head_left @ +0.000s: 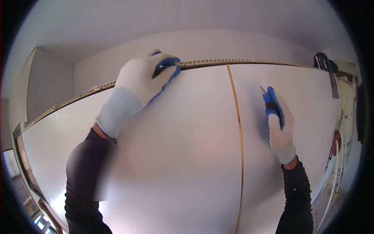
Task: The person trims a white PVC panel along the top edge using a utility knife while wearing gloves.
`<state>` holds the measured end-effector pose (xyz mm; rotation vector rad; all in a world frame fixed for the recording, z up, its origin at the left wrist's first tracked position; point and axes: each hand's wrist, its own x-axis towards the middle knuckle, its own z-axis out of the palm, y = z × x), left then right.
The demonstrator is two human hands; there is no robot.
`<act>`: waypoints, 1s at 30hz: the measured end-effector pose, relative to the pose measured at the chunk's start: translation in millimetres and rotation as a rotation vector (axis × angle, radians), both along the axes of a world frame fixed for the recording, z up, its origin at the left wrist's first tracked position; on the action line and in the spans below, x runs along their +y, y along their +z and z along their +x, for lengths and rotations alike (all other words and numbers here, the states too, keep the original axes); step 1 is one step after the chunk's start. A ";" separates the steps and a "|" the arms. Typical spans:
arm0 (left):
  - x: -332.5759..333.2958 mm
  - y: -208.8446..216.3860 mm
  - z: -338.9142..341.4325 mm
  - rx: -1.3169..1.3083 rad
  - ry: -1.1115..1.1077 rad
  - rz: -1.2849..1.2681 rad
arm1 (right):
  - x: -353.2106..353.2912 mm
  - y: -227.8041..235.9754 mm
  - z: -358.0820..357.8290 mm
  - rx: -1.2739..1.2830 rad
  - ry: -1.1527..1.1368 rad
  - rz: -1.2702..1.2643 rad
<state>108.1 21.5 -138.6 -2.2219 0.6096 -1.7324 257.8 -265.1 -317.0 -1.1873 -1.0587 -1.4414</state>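
While our left hand (142,76) grips the far edge of the white panel (187,136), our right hand (282,123) holds a small pointed tool (263,90) right of the yellow strip (240,132).

The left head-worn fisheye view faces the white panel (187,121) from nearby.

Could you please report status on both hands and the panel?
Left hand at top edge of white panel. Right hand holding slim pointed tool. Tan strip between hands. Forearms hide part of panel.
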 end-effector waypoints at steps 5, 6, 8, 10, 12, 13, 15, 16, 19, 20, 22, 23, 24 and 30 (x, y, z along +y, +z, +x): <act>-16.1 13.6 -1.3 0.102 0.117 -0.123 | -22.1 -25.2 6.7 0.191 0.215 0.003; -14.5 15.6 1.1 0.062 0.087 -0.024 | -24.9 -26.9 9.6 0.210 0.232 0.014; -12.1 20.5 3.1 0.031 0.050 0.077 | -34.1 -25.7 -0.2 0.330 0.284 0.001; -8.9 25.2 5.0 0.072 0.032 0.029 | -35.7 -22.8 -1.0 0.352 0.303 -0.015; -6.5 27.7 4.5 0.102 0.028 0.003 | -31.2 -18.8 4.3 0.371 0.329 -0.036; -5.9 29.3 4.7 0.130 0.005 -0.017 | -29.3 -16.6 2.9 0.403 0.359 -0.028; -3.5 33.0 6.1 0.150 -0.005 -0.027 | -23.9 -9.8 -6.9 0.438 0.384 -0.021; -0.6 33.3 5.7 0.172 -0.010 -0.038 | -18.5 -3.8 -20.1 0.527 0.499 -0.065; -0.4 32.0 0.2 0.182 -0.020 0.026 | 1.0 16.5 -41.2 0.562 0.693 -0.147; -2.4 29.0 -2.2 0.182 -0.020 0.029 | 9.8 23.0 -44.4 0.526 0.649 -0.177; -8.7 21.0 -6.2 0.268 -0.084 -0.038 | 24.5 31.5 -50.3 0.479 0.571 -0.210; -9.7 23.0 -4.5 0.272 -0.090 -0.032 | 28.6 35.1 -55.5 0.482 0.565 -0.202; -10.1 26.8 -1.8 0.242 -0.071 -0.013 | 32.3 38.9 -60.9 0.488 0.522 -0.211; -9.4 40.1 3.9 0.224 -0.005 -0.011 | 52.7 50.3 -63.5 0.426 0.418 -0.132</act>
